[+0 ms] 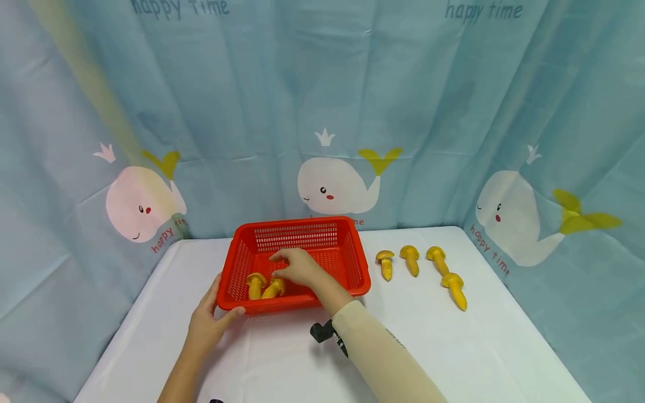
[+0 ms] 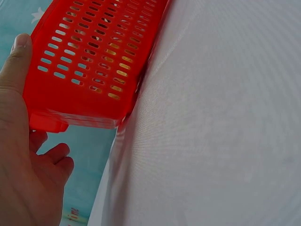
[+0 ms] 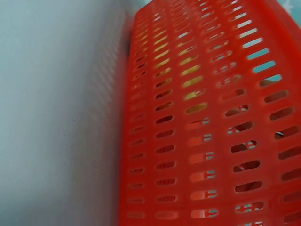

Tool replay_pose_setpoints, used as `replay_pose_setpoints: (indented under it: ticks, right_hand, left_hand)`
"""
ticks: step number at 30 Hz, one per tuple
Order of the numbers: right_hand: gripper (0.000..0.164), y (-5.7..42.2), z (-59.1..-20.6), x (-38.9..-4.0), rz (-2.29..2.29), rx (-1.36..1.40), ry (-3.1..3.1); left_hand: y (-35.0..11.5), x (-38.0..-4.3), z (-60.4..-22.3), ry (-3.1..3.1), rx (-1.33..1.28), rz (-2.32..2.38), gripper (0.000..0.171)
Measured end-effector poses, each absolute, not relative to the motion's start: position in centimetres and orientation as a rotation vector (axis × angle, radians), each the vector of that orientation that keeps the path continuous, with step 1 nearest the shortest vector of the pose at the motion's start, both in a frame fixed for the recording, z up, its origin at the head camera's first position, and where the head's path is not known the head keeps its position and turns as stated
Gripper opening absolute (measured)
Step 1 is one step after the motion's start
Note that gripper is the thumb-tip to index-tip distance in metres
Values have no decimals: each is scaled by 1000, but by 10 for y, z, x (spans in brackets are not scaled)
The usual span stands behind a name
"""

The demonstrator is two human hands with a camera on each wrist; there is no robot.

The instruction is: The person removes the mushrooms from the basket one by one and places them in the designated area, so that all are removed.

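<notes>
A red slotted plastic basket (image 1: 297, 305) stands on the white table, tilted slightly in the head view. My left hand (image 1: 204, 324) grips its near left corner; in the left wrist view the thumb (image 2: 18, 59) lies against the rim and the other fingers curl below it. Inside, at the near left, lie two yellow mushrooms: one mushroom (image 1: 256, 284) upright beside a leaning mushroom (image 1: 274, 288). Just above the leaning one is my right hand (image 1: 301, 267), reaching over the front rim with thumb and forefinger apart. The basket wall (image 3: 211, 127) mostly hides that hand in the right wrist view.
On the table right of the basket lie several more yellow mushrooms, among them a mushroom (image 1: 386, 265) nearest the basket and a mushroom (image 1: 456, 291) farthest right. A blue whale-print curtain (image 1: 423, 184) hangs behind and along both sides of the white table (image 1: 423, 341).
</notes>
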State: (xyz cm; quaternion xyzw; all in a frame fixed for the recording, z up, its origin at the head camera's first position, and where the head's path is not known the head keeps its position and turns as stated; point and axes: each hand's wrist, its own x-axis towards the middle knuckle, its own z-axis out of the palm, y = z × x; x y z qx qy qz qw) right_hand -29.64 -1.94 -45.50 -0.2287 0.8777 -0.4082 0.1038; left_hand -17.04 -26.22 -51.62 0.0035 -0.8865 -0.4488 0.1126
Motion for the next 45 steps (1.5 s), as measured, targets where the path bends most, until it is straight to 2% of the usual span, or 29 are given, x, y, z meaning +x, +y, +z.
replay_pose_setpoints:
  ticks: [9, 18, 30, 45]
  right_hand:
    - [38, -17, -458, -296, -1146, -543, 2542]
    - [39, -18, -463, -304, -1007, -607, 2580]
    - [31, -20, -469, -302, -887, -580, 2590]
    - [15, -24, -463, -301, -962, -492, 2588]
  left_hand:
    - [-258, -171, -518, -2595, 42, -1326, 100]
    - [-260, -174, -521, -2602, 22, -1294, 102]
    - [-260, -169, -517, -2636, 47, -1287, 103]
    - [-262, -172, -515, -2623, 29, -1284, 102]
